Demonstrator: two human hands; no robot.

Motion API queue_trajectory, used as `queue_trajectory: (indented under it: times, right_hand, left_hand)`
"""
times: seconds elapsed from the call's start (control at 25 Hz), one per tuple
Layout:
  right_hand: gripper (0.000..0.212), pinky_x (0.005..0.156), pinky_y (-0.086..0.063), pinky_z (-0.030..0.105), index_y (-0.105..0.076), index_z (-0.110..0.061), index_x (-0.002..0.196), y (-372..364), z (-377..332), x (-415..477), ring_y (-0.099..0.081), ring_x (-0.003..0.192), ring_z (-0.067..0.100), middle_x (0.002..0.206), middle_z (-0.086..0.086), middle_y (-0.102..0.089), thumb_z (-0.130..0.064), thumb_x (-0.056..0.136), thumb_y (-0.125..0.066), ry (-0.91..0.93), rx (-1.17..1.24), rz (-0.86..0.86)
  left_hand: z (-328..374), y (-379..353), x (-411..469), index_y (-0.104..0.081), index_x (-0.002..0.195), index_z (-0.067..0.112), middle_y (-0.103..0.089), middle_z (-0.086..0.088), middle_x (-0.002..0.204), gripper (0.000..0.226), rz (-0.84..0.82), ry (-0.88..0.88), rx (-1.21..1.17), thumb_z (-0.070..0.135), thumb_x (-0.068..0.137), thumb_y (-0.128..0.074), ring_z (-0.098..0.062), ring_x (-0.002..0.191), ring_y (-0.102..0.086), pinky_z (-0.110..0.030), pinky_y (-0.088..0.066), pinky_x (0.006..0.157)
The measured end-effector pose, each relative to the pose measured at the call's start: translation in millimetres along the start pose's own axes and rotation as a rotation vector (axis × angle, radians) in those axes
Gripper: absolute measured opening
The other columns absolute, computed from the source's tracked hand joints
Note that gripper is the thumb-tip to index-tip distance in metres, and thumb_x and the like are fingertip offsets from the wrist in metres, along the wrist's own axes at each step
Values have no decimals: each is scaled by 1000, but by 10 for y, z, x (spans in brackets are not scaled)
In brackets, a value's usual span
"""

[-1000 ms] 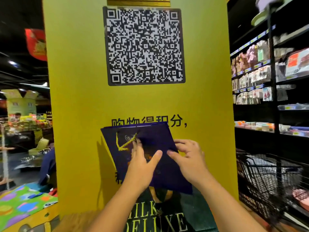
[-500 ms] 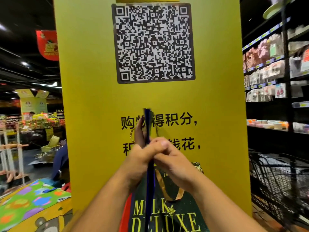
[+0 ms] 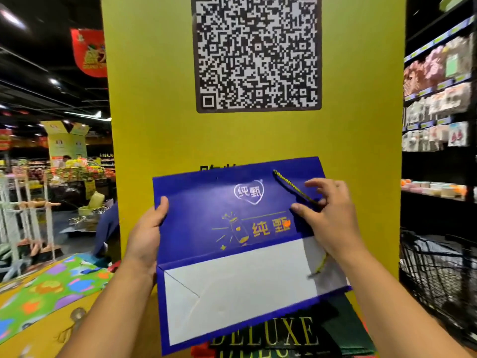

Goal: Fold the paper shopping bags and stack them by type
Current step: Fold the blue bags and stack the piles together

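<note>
The blue bag [image 3: 227, 218] was held flat and slightly tilted in the air, its printed face toward the camera and its white bottom flap folded up over the lower part. The left hand [image 3: 147, 236] had its grip clamped on the bag's left edge, thumb on the front. The right hand [image 3: 333, 223] lay on the right side, its grip closed on the bag where the gold cord [image 3: 291, 187] ran down. Just beneath lay a dark green bag [image 3: 335, 321] lettered "DELUXE". Behind stood a yellow pillar [image 3: 154, 99], with a colourful mat [image 3: 51, 288] to the left and a wire cart [image 3: 438, 275] under shelves [image 3: 438, 104] to the right.
</note>
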State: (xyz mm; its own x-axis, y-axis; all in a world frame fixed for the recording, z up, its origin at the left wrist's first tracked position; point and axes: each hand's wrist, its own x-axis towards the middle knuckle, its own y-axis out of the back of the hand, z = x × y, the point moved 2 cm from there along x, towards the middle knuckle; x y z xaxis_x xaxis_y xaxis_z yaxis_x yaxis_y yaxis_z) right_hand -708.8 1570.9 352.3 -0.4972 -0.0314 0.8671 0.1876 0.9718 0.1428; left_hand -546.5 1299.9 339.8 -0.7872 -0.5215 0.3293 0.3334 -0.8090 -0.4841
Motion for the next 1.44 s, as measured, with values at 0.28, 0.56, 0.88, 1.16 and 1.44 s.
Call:
queue_trajectory:
  times: [0.28, 0.56, 0.88, 1.16, 1.44]
  right_hand:
    - [14, 64, -39, 29, -58, -23, 84, -94, 1033, -527, -59, 88, 23, 91, 3, -68, -18, 96, -63, -473, -506, -602]
    - [11, 54, -37, 30, -58, -22, 86, -282, 1422, -808, -59, 63, 14, 68, 0, -69, -20, 97, -59, -651, -394, -524]
    - [9, 52, -41, 23, -62, -14, 103, -375, 1031, -536, -56, 58, 13, 69, 5, -66, -11, 101, -54, -751, 199, -404]
    - [33, 73, -51, 31, -67, -10, 110, -369, 224, 12, -71, 89, 21, 107, 10, -75, -17, 98, -37, -607, 688, -374]
    - [35, 76, -52, 34, -67, -7, 113, -304, -237, 277, -72, 95, 25, 106, 9, -76, 4, 95, -39, -367, 519, -477]
  left_hand:
    - [-1170, 95, 399, -66, 107, 9, -71, -20, 112, 19, -5, 120, 334, 18, 102, -50, -25, 81, -73, -38, -59, 72]
    - [-1692, -27, 450, 14, 152, 43, 33, -7, 158, 103, -341, 257, 1669, 75, 82, -54, -36, 149, 16, -57, -2, 118]
    - [-2305, -70, 283, 17, 154, 35, 27, -5, 161, 103, -473, 148, 1868, 90, 77, -24, -29, 148, 25, -56, 12, 118]
    - [-2271, -55, 260, 12, 155, 35, 21, -6, 163, 104, -487, 137, 1868, 91, 76, -24, -28, 150, 20, -55, 8, 120]
    - [-2240, -71, 263, 9, 156, 36, 17, -5, 164, 116, -489, 129, 1864, 96, 59, -15, -28, 151, 14, -55, 3, 120]
